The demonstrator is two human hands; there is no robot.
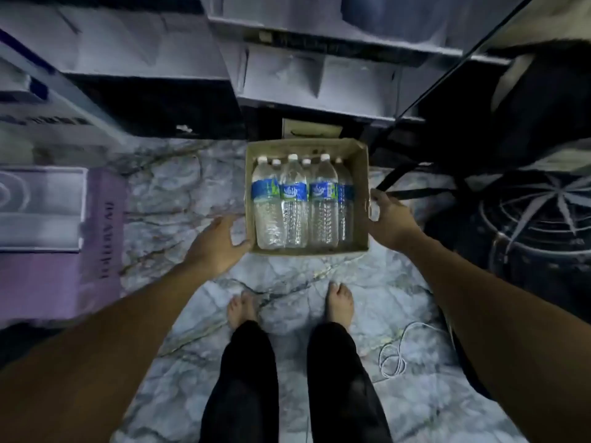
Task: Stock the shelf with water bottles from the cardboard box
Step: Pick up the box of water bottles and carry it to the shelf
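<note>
Centre frame: a brown open-topped cardboard box point(359, 187) of clear, blue-labelled water bottles point(294, 203) is sitting on the marbled floor point(179, 193). The right hand point(388, 217) is gripping its right wall; the left hand point(219, 246) is hovering open at its left side. An uneven lift could tip it.

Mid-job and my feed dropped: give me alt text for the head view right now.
A cardboard box holding clear water bottles with blue labels sits on the marble floor before dark shelving. The person's left hand is at its near-left corner, fingers open, and the right hand against its right wall.
</note>
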